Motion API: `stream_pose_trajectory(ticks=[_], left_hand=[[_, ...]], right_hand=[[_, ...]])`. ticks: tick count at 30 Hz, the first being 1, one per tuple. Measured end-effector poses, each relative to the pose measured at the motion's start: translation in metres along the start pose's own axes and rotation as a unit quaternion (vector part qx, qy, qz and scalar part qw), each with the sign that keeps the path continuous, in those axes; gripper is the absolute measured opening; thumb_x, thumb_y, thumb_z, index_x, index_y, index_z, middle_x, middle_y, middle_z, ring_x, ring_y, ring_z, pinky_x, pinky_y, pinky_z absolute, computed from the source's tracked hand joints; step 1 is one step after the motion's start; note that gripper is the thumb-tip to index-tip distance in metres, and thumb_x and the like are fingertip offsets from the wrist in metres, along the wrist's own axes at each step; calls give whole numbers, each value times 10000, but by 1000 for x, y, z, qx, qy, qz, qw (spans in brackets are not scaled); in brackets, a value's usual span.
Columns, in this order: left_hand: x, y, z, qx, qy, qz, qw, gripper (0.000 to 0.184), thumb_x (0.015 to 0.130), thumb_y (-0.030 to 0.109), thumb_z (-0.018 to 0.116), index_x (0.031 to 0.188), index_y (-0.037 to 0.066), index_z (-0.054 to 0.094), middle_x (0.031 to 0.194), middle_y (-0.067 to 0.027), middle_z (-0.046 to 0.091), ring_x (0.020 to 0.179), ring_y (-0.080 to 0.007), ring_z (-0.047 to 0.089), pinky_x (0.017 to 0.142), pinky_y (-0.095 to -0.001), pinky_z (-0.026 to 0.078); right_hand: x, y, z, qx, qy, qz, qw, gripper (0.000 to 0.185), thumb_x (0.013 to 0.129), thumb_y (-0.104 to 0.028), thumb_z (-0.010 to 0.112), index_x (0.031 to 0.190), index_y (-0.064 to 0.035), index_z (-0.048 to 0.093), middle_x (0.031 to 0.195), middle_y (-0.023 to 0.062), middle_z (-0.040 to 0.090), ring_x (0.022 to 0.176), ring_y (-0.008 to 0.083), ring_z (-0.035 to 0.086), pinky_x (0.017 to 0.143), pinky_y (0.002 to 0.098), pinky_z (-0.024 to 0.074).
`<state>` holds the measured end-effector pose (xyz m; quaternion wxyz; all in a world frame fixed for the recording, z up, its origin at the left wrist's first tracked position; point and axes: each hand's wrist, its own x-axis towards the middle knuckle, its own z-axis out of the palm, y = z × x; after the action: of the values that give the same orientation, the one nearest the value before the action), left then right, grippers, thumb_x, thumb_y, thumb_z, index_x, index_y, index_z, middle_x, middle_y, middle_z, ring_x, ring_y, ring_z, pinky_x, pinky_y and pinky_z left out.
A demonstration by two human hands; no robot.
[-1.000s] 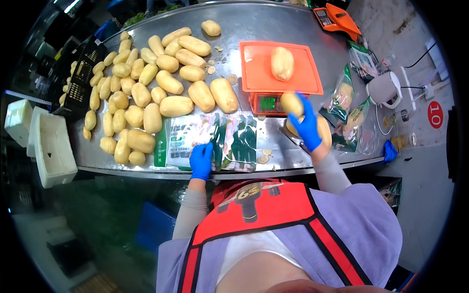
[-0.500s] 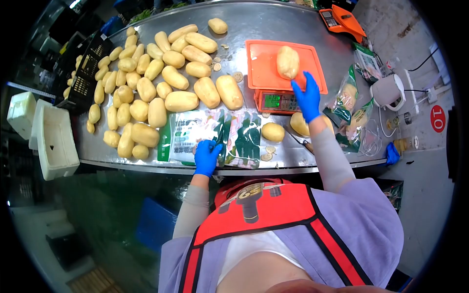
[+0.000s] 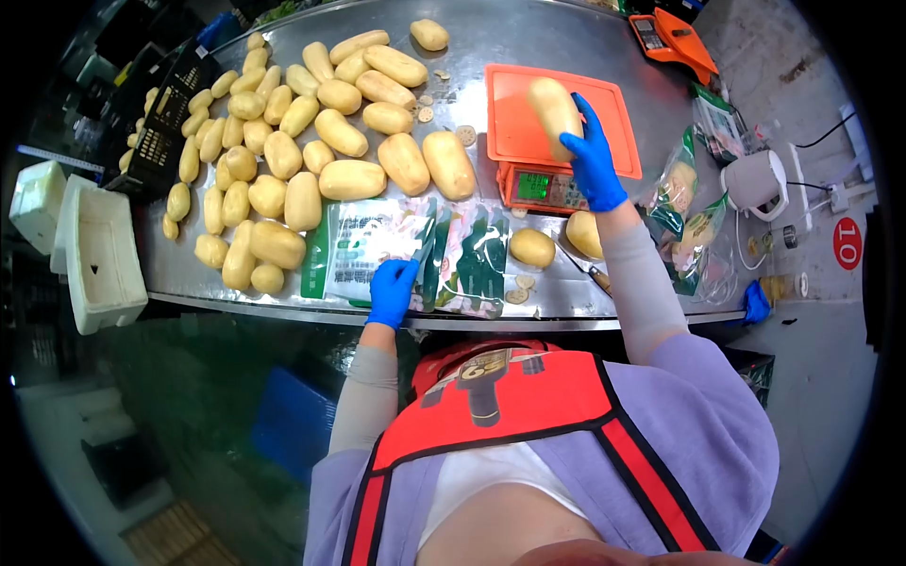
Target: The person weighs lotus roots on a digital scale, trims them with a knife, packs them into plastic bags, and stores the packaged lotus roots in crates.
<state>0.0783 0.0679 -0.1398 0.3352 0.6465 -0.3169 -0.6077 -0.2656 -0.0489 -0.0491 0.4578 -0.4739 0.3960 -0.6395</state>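
Observation:
In a blue glove, my right hand [image 3: 595, 160] grips a pale yellow lotus root piece [image 3: 553, 115] over the orange tray [image 3: 514, 108] of a scale with a lit green display [image 3: 534, 186]. My left hand [image 3: 392, 291], gloved too, rests on the lower edge of the printed plastic bags [image 3: 377, 247]; its fingers are partly bent, and whether they pinch the film cannot be made out. A short root piece [image 3: 532, 247] and a second one [image 3: 584, 234] lie below the scale, beside a knife [image 3: 598, 276]. Small cut slices [image 3: 517, 295] lie near the bags.
Many root pieces [image 3: 283, 154] cover the left of the metal table [image 3: 472, 42], beside a black crate [image 3: 175, 118] and white foam boxes [image 3: 99, 255]. At the right are filled bags [image 3: 676, 189], a white device [image 3: 755, 186] and a second orange scale [image 3: 684, 42].
My right hand let go of the short root piece below the scale, moved up and took hold of the piece on the tray, which is now tilted. My left hand stays by the bags.

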Motion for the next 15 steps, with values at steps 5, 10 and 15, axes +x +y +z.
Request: stream_pose_trajectory(ticks=[5, 10, 15], left_hand=[[19, -19, -3, 179, 34, 231, 956, 218, 798, 210, 650, 786, -5, 618, 690, -62, 573, 617, -142, 536, 597, -276, 445], [21, -21, -2, 150, 29, 216, 964, 216, 792, 211, 659, 796, -1, 618, 687, -51, 571, 600, -121, 530, 567, -267, 444], [0, 0, 3, 105, 25, 160, 981, 199, 798, 197, 654, 803, 3, 614, 664, -37, 557, 579, -117, 538, 537, -270, 460]], right_hand=[[-39, -55, 44, 25, -85, 4, 996, 952, 642, -343, 748, 1395, -70, 233, 1336, 113, 369, 1199, 244, 424, 944, 349, 420], [-53, -69, 58, 14, -107, -33, 994, 889, 656, -241, 711, 1388, -51, 243, 1350, 121, 362, 1240, 231, 376, 1018, 346, 322], [-62, -70, 68, -28, -127, -27, 991, 920, 650, -252, 737, 1390, -39, 234, 1394, 122, 314, 1288, 239, 312, 1053, 364, 263]])
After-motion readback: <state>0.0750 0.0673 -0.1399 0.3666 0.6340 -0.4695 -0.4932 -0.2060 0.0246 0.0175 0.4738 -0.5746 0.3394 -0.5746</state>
